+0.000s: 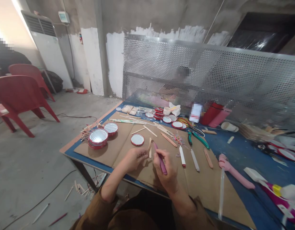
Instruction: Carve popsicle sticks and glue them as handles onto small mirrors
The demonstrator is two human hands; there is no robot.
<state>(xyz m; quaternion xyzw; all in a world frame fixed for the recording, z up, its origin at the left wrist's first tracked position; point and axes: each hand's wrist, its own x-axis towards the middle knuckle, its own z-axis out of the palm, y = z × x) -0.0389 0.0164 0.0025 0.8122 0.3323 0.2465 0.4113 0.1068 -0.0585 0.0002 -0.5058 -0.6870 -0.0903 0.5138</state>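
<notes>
My left hand pinches a thin wooden craft stick above the cardboard sheet. My right hand is closed around a thick purple marker, whose upper end points at the top of the stick. Whether the two touch I cannot tell. Just beyond my left hand lies a small round disc with a red rim and a pale, shiny face. To the right of my right hand lie a white marker, a grey-white marker and a peach-coloured marker.
Red-rimmed discs are stacked at the left, beside several sticks. Green-handled pliers and a pink glue gun lie to the right. A perforated metal panel stands behind the table; a person shows through it. Red chairs stand left.
</notes>
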